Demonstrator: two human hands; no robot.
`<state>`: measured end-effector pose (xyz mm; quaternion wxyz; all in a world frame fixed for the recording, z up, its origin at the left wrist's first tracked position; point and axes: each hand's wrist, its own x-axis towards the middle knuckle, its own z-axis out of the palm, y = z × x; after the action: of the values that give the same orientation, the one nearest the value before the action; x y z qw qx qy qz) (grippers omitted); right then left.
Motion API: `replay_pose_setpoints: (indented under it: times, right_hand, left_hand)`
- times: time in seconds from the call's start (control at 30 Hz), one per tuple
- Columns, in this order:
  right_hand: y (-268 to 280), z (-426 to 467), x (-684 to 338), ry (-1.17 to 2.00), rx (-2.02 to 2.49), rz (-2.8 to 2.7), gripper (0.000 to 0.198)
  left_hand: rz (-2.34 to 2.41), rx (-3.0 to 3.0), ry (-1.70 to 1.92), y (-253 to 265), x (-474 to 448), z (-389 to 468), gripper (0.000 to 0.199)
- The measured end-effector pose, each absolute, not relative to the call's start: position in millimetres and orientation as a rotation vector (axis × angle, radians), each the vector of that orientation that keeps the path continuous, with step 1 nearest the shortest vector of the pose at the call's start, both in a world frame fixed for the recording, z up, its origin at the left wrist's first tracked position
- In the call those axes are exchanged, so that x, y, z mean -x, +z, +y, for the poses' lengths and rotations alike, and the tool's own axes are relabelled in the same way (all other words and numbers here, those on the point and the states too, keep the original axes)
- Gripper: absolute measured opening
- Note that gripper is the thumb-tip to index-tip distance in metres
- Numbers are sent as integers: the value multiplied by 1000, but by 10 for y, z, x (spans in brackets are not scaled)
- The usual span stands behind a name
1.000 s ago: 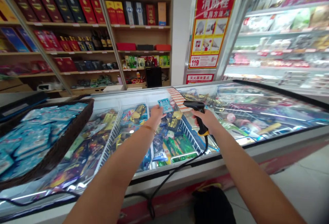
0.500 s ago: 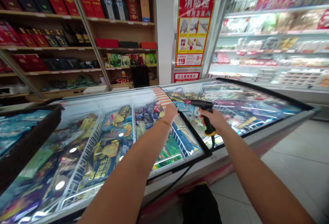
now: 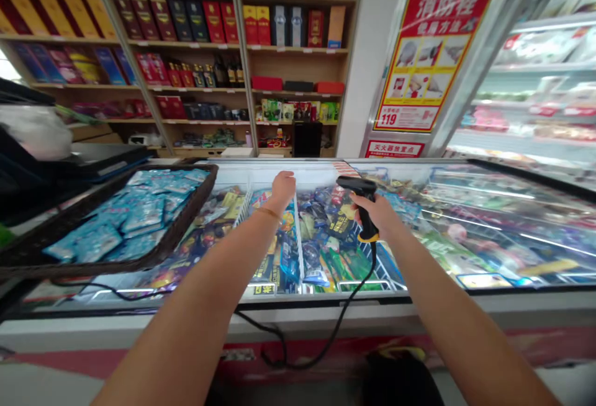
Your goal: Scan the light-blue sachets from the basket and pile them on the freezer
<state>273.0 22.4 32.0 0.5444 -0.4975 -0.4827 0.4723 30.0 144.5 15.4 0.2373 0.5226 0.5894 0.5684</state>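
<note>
My right hand (image 3: pixel 376 215) is closed round the grip of a black barcode scanner (image 3: pixel 367 198) with a yellow base, held above the freezer with its head pointing left. A black cord hangs from the scanner and loops down over the freezer's front. Left of it, my left hand (image 3: pixel 283 187) hovers over the frozen goods with its fingers curled; their inner side is hidden, so I cannot tell what they hold, if anything. Beneath both hands, the chest freezer (image 3: pixel 326 311) contains bagged frozen foods (image 3: pixel 342 223) between white wire dividers (image 3: pixel 298 238).
A dark woven basket (image 3: pixel 186 220) of blue packets (image 3: pixel 144 210) rests on the freezer's left end. Behind stand shelves (image 3: pixel 186 46) of boxes and bottles. A red fire-hydrant sign (image 3: pixel 431 52) hangs on the wall, with a lit display cooler (image 3: pixel 540 95) to its right.
The view has swung left, bringing the blue packets fully into sight. My left hand has left the black lid edge. The scanner stays in my right hand.
</note>
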Motion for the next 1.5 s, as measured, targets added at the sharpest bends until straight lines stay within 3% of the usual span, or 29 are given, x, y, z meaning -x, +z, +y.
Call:
replay_pose_setpoints:
  times: [0.23, 0.37, 0.63, 0.8, 0.97, 1.1, 1.23, 1.37, 1.5]
  right_hand:
    - [220, 365, -1959, 1197, 1094, -1258, 25]
    - [25, 402, -1804, 1252, 1081, -1272, 31]
    - [-71, 314, -1847, 1279, 1150, -1268, 36]
    - [-84, 286, -1882, 1258, 1151, -1302, 35]
    - [-95, 266, -1911, 1253, 1168, -1290, 31]
    - [-75, 257, -1919, 1264, 1142, -1272, 30]
    - [-69, 252, -1930, 1266, 1129, -1273, 29]
    - [-56, 244, -1949, 1278, 1135, -1296, 30]
    - [-46, 253, -1974, 1260, 1130, -1281, 29]
  left_hand:
    - [2183, -1618, 1554, 716, 1298, 1071, 33]
    - [2557, -1618, 1314, 873, 1930, 789, 37]
    - [2922, -1438, 846, 557, 2322, 588, 66]
    - [2927, -1363, 847, 611, 2270, 678, 74]
    - [2854, -1295, 955, 624, 2224, 634, 54]
    - [2844, -1247, 1428, 699, 2188, 547, 40]
    - [2480, -1371, 1838, 846, 1997, 656, 31]
    - [1953, -1329, 1877, 790, 1391, 932, 17]
    - [1583, -1080, 1782, 392, 571, 1103, 10]
